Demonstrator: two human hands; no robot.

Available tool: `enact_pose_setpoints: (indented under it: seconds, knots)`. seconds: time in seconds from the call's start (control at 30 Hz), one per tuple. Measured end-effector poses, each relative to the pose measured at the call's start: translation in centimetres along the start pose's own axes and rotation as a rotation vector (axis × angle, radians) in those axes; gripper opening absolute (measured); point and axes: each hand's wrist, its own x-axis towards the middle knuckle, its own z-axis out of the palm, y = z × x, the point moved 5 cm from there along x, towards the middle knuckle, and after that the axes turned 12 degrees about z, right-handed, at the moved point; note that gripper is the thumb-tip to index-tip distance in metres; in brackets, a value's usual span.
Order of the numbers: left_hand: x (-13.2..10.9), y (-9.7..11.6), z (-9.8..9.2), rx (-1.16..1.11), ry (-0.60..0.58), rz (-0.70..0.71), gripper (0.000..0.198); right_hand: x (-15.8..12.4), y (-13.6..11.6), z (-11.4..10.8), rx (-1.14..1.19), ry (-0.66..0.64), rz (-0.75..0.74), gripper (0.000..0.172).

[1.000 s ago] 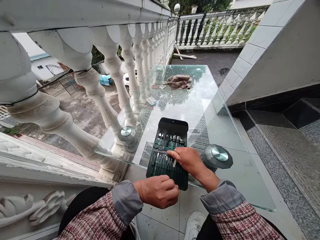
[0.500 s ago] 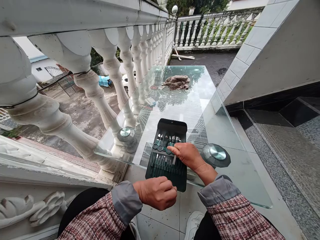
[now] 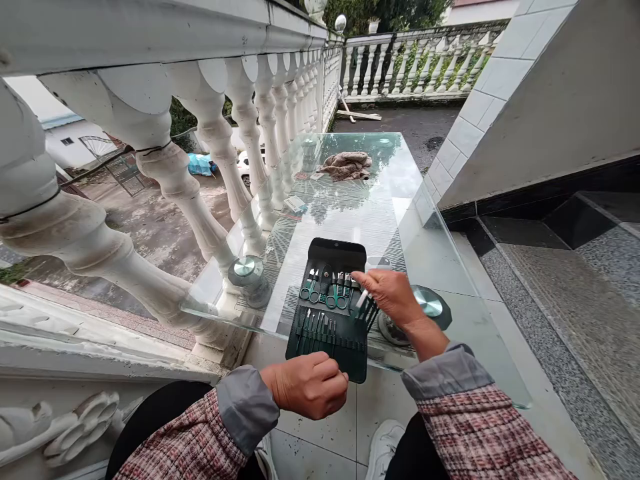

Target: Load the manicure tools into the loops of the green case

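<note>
A dark green manicure case (image 3: 325, 248) lies unfolded at the near edge of the glass table. Small scissors (image 3: 309, 293) and nail clippers (image 3: 344, 283) sit in its upper row, and several slim tools (image 3: 317, 327) stand in loops below. My right hand (image 3: 395, 297) is closed at the case's right side, with several dark-handled manicure tools (image 3: 369, 310) and a pale flat piece (image 3: 362, 298) sticking out from under its fingers. My left hand (image 3: 310, 385) is curled closed by the case's lower edge; what lies inside its fingers is hidden.
The glass table (image 3: 440, 247) has round metal-topped supports (image 3: 245, 267). A crumpled brown cloth (image 3: 345, 165) and a small card (image 3: 295, 203) rest farther back. White balusters (image 3: 210, 153) line the left; stone steps (image 3: 545, 267) rise on the right.
My right hand has moved right, away from the middle of the case, uncovering the clippers and several loops. The dark tools under it now show beside the case. My left hand stays by the lower edge.
</note>
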Motion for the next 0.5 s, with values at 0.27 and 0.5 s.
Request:
enact_pose_setpoints:
  seconds: [0.27,0.5]
  knots:
    - [0.0,-0.2,-0.3,-0.025,-0.029,-0.018,0.017,-0.3,6.7,-2.8,-0.196,-0.082,0.074,0.064]
    - [0.6,-0.3,-0.5,-0.029,-0.021,-0.03,0.017,-0.4,8.0,-1.6,-0.528,-0.158,0.021,0.051]
